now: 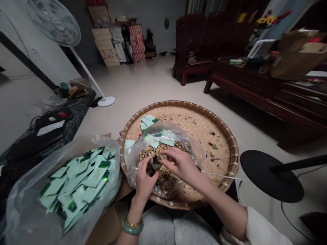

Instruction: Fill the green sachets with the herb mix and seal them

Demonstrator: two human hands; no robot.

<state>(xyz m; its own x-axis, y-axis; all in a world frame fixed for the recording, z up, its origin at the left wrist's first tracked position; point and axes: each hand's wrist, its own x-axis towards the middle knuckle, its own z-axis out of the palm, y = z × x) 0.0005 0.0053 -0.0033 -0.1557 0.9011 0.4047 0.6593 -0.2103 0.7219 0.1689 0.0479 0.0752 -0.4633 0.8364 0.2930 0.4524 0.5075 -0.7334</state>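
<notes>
A wide woven bamboo tray [178, 103] lies in front of me, holding a clear plastic bag [158, 136] partly filled with dried brown-green loose leaves [166, 180]. My left hand [144, 177] and my right hand [182, 165] are inside the bag's mouth, both pinching a small green-and-silver packet [155, 161]. Pale green foil-edged sachets [148, 120] lie in a small pile on the tray beyond the bag. To my left, a second plastic bag [76, 180] holds many similar sachets.
A cardboard box [112, 221] sits under the left bag. A white cable crosses the tray's right side. A black round stand base [270, 175] sits right, a white floor fan [55, 22] left, a dark table with a power strip [53, 119] left, dark wooden furniture [255, 78] behind.
</notes>
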